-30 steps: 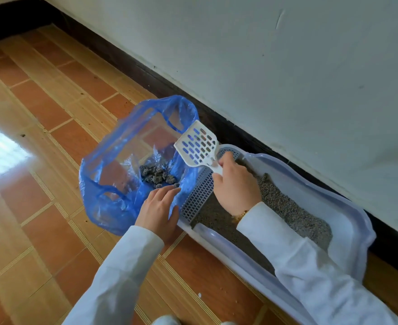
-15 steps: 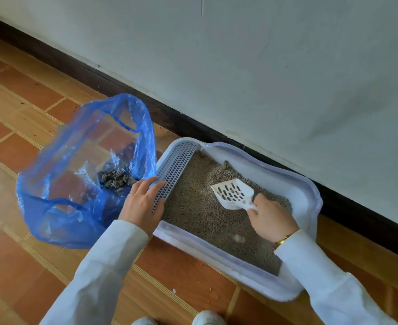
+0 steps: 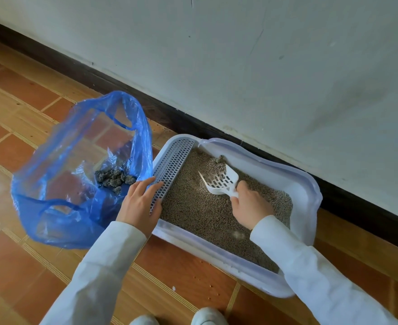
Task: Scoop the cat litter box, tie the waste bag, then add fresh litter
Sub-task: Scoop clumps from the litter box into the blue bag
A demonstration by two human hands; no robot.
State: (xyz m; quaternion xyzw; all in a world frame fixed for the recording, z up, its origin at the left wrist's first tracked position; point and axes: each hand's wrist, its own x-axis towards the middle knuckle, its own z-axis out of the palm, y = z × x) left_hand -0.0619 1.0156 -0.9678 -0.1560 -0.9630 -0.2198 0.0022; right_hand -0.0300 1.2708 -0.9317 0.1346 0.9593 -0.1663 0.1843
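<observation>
- Head view: a pale plastic litter box point(image 3: 309, 184) with a rounded rim sits on the orange tiled floor point(image 3: 29, 266), close to the dark strip at the bottom of the white wall point(image 3: 263, 66).
- The box is full of grey, grainy cat litter point(image 3: 200, 214).
- The right hand point(image 3: 249, 207) grips the handle of a white plastic scoop with slots point(image 3: 220, 181). The front of the scoop digs into the litter near the far side of the box.
- The left hand point(image 3: 138, 206) lies with straight fingers on the box's white grid step point(image 3: 172, 170) and touches the edge of the bag.
- A thin see-through blue plastic bag point(image 3: 52, 219) stands wide at the top, just beside the left end of the box.
- Dark grey clumps point(image 3: 114, 178) lie in a small pile inside the bag.
- Both arms wear white sleeves point(image 3: 95, 277).
</observation>
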